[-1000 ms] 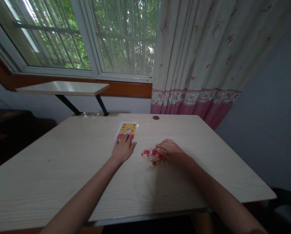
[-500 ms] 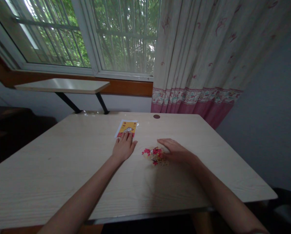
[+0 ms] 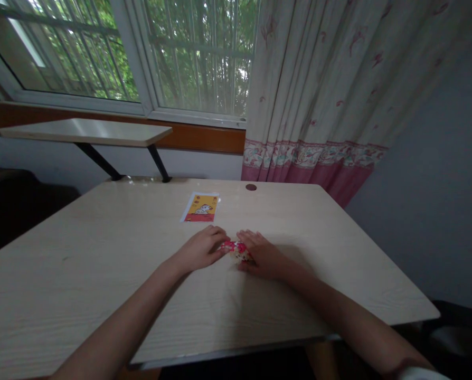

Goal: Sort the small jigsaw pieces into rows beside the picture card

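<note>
A small pile of red, white and yellowish jigsaw puzzle pieces [image 3: 239, 253] lies on the pale wooden table, between my two hands. My left hand [image 3: 204, 248] has its fingers curled against the left side of the pile, and some red pieces show between thumb and fingertips. From the right, my right hand [image 3: 263, 256] cups the pile, fingers along its far side and thumb on the near side. Both palms hide part of the pieces. Beyond my left hand lies a picture card [image 3: 200, 207] with a white dog on yellow and red.
The table [image 3: 101, 274] has a round dark cable-hole cover [image 3: 251, 187] near its back edge. A raised shelf [image 3: 89, 129] on black supports stands at the back left. A barred window [image 3: 200, 58] and a floral curtain [image 3: 311, 105] are behind the table.
My left hand has come off the picture card and moved down and right to the pieces. My right hand has moved left, and the pile is more tightly bunched.
</note>
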Demonstrator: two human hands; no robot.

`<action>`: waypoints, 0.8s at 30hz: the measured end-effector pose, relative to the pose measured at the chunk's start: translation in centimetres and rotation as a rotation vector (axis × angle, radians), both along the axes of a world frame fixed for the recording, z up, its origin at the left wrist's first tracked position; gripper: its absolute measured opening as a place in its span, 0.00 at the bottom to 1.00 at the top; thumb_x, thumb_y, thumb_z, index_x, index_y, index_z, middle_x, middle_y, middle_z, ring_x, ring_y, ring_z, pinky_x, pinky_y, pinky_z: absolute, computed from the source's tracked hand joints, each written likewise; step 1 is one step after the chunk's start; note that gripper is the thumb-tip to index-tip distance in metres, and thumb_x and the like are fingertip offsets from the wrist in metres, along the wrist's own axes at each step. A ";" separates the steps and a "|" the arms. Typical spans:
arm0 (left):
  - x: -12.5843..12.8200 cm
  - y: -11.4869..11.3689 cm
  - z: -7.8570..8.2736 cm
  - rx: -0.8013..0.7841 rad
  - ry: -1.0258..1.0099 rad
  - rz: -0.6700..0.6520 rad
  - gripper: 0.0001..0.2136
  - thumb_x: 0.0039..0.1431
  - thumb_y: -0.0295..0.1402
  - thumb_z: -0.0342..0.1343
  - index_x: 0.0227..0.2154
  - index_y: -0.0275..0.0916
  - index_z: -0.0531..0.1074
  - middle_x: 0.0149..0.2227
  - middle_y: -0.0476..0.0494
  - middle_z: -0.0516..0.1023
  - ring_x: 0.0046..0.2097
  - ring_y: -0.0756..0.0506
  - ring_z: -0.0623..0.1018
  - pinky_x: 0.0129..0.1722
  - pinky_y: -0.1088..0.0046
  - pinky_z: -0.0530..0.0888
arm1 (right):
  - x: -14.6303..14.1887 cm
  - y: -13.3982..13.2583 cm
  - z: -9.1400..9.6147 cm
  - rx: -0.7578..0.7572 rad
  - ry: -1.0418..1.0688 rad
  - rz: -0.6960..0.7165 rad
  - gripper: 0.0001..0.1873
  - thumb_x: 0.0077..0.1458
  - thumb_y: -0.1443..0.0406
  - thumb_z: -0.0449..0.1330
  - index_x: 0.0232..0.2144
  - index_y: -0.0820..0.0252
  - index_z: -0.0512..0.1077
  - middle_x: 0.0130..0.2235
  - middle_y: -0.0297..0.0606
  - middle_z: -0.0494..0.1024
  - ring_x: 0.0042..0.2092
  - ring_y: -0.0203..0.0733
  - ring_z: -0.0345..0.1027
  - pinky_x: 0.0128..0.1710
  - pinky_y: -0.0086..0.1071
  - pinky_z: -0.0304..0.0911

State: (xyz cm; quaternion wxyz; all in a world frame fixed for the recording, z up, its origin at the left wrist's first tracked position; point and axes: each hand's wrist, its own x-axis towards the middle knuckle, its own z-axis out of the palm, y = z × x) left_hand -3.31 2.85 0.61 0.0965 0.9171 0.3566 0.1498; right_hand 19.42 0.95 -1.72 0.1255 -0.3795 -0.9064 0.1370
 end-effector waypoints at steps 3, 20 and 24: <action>-0.2 0.1 0.0 -0.017 0.013 -0.002 0.12 0.58 0.35 0.47 0.41 0.37 0.70 0.38 0.40 0.71 0.42 0.43 0.70 0.44 0.66 0.67 | -0.5 0.1 0.0 0.019 -0.007 0.009 0.38 0.55 0.49 0.48 0.59 0.67 0.48 0.60 0.52 0.52 0.62 0.51 0.42 0.59 0.47 0.42; -1.5 0.7 0.3 -0.028 -0.029 0.016 0.14 0.55 0.37 0.50 0.43 0.37 0.70 0.39 0.41 0.73 0.43 0.43 0.71 0.44 0.64 0.67 | -1.5 1.6 0.1 -0.077 0.310 0.193 0.33 0.53 0.54 0.54 0.56 0.65 0.52 0.56 0.50 0.60 0.57 0.46 0.53 0.56 0.41 0.51; -1.1 0.5 -0.2 0.010 -0.078 0.016 0.18 0.57 0.41 0.48 0.48 0.38 0.67 0.48 0.38 0.69 0.50 0.41 0.67 0.50 0.61 0.64 | 0.4 2.2 0.2 -0.034 0.340 0.165 0.27 0.55 0.56 0.53 0.54 0.63 0.58 0.53 0.48 0.64 0.55 0.44 0.57 0.54 0.40 0.54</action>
